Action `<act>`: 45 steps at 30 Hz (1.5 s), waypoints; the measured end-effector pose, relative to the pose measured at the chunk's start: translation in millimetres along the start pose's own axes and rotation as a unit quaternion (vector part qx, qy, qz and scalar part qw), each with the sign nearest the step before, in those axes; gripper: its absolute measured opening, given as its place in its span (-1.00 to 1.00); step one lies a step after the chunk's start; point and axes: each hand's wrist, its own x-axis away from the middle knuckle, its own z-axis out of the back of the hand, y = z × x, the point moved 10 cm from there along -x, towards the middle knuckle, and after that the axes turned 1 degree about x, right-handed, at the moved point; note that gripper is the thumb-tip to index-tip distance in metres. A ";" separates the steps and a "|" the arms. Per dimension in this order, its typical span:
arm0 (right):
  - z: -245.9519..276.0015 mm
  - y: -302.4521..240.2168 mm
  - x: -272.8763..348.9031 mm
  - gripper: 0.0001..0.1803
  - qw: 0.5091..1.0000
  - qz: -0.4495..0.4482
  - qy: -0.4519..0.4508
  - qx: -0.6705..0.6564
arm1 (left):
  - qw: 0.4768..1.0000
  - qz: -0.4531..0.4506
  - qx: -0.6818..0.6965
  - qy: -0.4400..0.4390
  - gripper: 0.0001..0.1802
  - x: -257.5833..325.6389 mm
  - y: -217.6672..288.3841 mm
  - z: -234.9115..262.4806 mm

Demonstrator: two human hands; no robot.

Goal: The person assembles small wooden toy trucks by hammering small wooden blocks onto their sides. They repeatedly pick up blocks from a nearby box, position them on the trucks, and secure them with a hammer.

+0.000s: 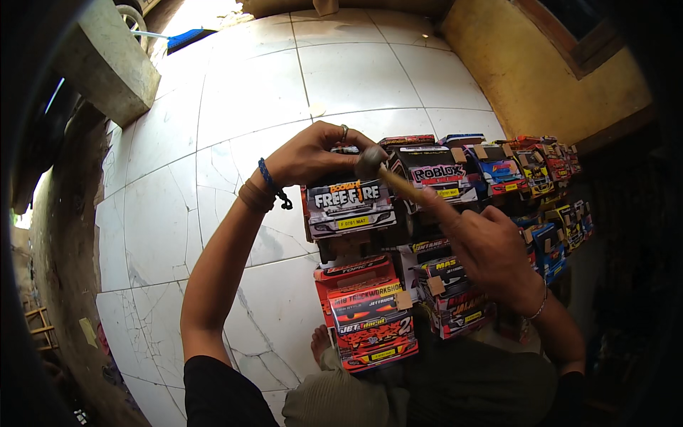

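My right hand (491, 249) is wrapped round the wooden handle of a hammer (369, 163), with the index finger stretched along it. The round metal head is by the fingertips of my left hand (316, 153), over the top edge of a white printed toy truck (352, 208). My left fingers are bent together there; the hammer head hides their tips and whatever they pinch. Beside that truck stands another white and pink toy truck (435, 178) with a small tan block on its upper front. An orange toy truck (373, 324) stands nearer me, also with a tan block.
More toy trucks (501, 171) stand in close rows to the right, along a yellow wall (548, 85). Cracked white floor tiles (249, 171) stretch left and ahead. A concrete post (114, 64) and a blue broom (186, 38) are at the far left. My bare foot (320, 343) is near the orange truck.
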 end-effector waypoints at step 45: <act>174.0 89.1 236.5 -0.64 0.784 -0.216 0.547 -0.198 | 0.994 0.102 -0.038 -0.009 -0.47 -5.0 18.0 -15.1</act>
